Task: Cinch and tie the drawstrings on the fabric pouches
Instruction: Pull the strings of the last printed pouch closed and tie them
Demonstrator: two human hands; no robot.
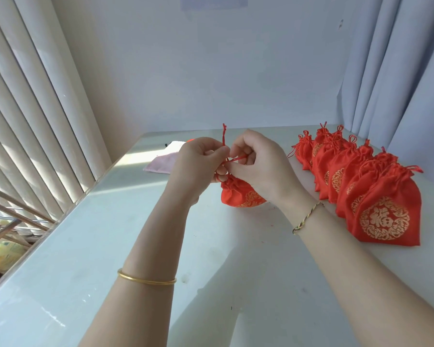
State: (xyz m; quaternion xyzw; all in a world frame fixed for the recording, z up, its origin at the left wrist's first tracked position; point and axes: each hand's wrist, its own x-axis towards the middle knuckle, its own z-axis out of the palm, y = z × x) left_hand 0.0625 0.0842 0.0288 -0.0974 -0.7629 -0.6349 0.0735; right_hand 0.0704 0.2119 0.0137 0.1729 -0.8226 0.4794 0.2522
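Note:
A red fabric pouch (238, 194) with a gold pattern hangs just above the white table, its gathered neck hidden between my hands. My left hand (198, 166) pinches one red drawstring (224, 135), whose end sticks straight up. My right hand (258, 166) pinches the other cord, which crosses toward its fingers. Both hands meet above the pouch's neck. A row of several red pouches (383, 216) with gold round emblems and closed tops lies on the right side of the table.
A pale pink cloth (161, 162) lies on the table behind my left hand. White blinds and a railing run along the left edge. A blue curtain (398, 71) hangs at the right behind the pouch row. The white table (110, 246) reaches toward me.

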